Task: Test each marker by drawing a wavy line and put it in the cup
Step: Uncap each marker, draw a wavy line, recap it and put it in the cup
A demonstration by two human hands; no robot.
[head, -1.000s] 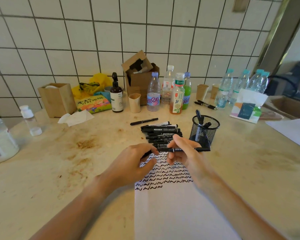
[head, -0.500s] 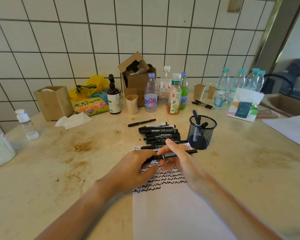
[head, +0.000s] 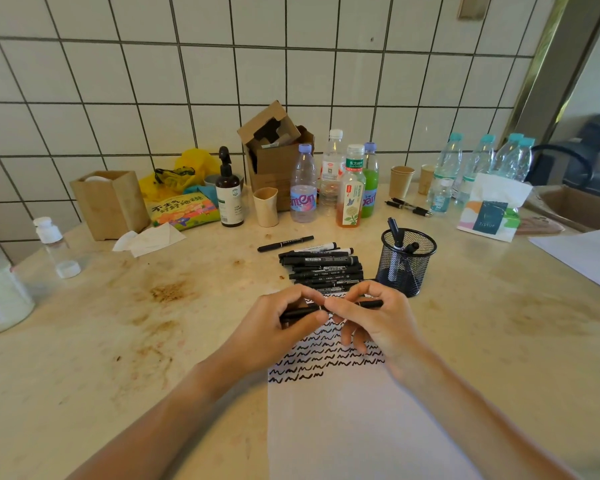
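We hold one black marker (head: 329, 308) level between both hands, just above the top of the paper (head: 361, 427). Our left hand (head: 278, 327) has its fingers curled round one end and our right hand (head: 374, 320) pinches the other end, so we judge that we are pulling the cap off, or pushing it back on; which of the two we cannot tell.

If the cap is coming off, the next move calls for putting the tip to the paper just under the rows of wavy lines (head: 326, 358), where the sheet is bare. If it is going on, the marker goes into the mesh cup (head: 407, 263), which stands near our right hand and already holds a few markers. A pile of markers (head: 321, 268) lies just beyond our hands, untested by the look of it, so much of the task is left.

The desk (head: 118, 341) is pale stone with brown stains. Along the white tiled wall (head: 153, 81) stand bottles (head: 303, 185), paper cups, a cardboard box (head: 274, 150) and a tissue pack (head: 492, 213).
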